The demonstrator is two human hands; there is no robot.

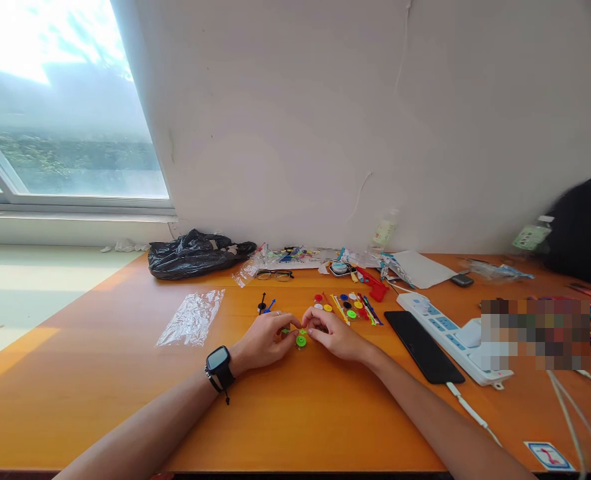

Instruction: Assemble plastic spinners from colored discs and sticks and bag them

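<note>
My left hand (262, 341), with a black watch on its wrist, is closed in a pinch low over the table. My right hand (338, 339) faces it, its thumb and fingertips also pinched together. Between the fingertips is a bright green plastic piece (301, 341) with a round disc at its near end; the fingers partly cover the rest. Just beyond the left hand lie a black arrow-tipped stick with a disc (262, 306) and a blue one (269, 307). Past the right hand are coloured round discs (347, 305) and thin coloured sticks (369, 310), laid in groups.
A clear plastic bag (191, 318) lies to the left, a black plastic bag (200, 255) behind it. Eyeglasses (274, 275) and a red toy gun (374, 285) sit toward the wall. To the right are a black phone (422, 345) on a cable and a white power strip (445, 333).
</note>
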